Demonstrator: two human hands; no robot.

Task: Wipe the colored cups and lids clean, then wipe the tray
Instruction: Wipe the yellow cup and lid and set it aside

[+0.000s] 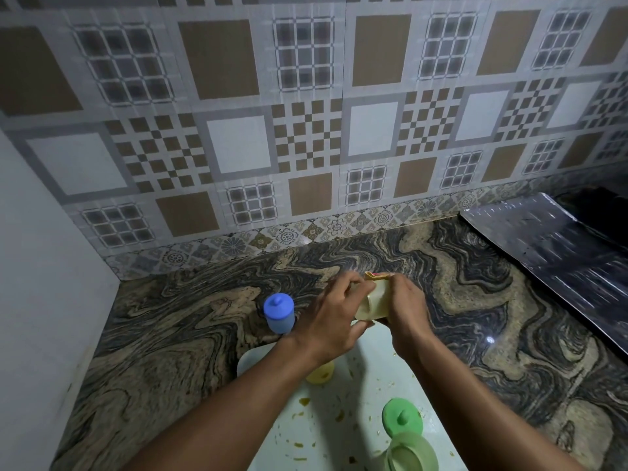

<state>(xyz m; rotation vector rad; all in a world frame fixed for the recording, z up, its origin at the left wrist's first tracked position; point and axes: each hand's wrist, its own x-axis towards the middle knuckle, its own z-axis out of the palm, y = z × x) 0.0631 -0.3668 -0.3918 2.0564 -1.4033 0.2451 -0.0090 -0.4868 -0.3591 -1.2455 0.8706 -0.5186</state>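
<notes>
- Looking down in the head view, both hands meet above the far end of the tray (438,433), a white one speckled with food scraps and brown smears.
- Left hand (334,312): its fingers are curled over the near, open end of a pale yellow cup (373,300), and the thumb reaches under the rim.
- Right hand (406,307): it is wrapped round the other end of the same cup, knuckles up, fingers closed tight against it.
- The cup is held tilted on its side between the two hands, off the tray and just above the counter's edge of it.
- A yellowish cloth (375,275) with a red patch pokes out above the cup, between the fingertips of both hands; which hand pinches it I cannot tell.
- A blue cup (280,322) stands upright on the counter (176,334), left of the left wrist, with its blue lid (278,303) on.
- A yellow lid (319,372) lies on the tray, partly hidden under the left forearm.
- A green lid (402,418) sits knob up near the tray's right edge.
- A pale green cup (411,453) lies on its side just nearer than the green lid, touching or almost touching it.
- The counter is swirled black and tan stone, backed by a tiled wall (306,96); a dark shiny sheet (543,239) lies at the far right.
</notes>
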